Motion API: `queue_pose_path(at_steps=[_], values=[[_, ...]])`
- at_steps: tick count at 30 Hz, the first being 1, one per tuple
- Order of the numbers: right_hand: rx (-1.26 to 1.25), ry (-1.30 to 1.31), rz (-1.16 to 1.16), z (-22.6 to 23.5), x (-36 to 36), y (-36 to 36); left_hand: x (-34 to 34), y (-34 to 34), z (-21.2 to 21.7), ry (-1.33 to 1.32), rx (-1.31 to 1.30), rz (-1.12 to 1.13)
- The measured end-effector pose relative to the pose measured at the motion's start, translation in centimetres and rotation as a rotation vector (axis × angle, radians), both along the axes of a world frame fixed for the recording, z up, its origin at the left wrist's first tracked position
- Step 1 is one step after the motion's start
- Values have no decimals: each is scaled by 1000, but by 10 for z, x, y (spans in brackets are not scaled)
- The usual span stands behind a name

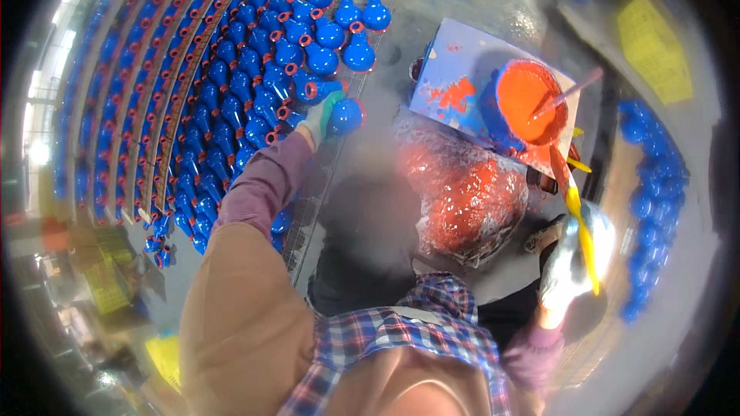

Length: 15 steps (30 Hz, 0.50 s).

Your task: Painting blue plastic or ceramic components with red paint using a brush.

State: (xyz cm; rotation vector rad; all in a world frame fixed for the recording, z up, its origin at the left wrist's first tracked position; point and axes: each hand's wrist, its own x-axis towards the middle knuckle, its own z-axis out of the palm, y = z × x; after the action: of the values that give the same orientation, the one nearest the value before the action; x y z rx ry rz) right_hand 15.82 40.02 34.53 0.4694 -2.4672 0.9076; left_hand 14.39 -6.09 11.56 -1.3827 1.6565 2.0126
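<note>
One blue vase (344, 117) sits gripped in my left hand (317, 121), left of the paint bucket (494, 112). On my side of that bucket, my right hand (572, 256) is curled around a yellow-handled brush (585, 233).

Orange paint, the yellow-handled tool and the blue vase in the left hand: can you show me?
Orange paint (522, 92), head view: on its wet top surface.
Yellow-handled tool (583, 233), head view: on its handle.
Blue vase (344, 118), head view: on its round body.
</note>
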Motion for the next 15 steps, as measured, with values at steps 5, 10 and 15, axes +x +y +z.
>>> queue_pose_path(at_steps=[5,10,15], values=[[-84,7,14,2,-11,-17,-25,-81,-108,-204,-489,-96],[134,-86,-71,6,-12,-21,-91,-24,-105,-455,-784,-281],[201,-114,-75,6,-9,-31,-81,-34,-94,-597,-904,-218]])
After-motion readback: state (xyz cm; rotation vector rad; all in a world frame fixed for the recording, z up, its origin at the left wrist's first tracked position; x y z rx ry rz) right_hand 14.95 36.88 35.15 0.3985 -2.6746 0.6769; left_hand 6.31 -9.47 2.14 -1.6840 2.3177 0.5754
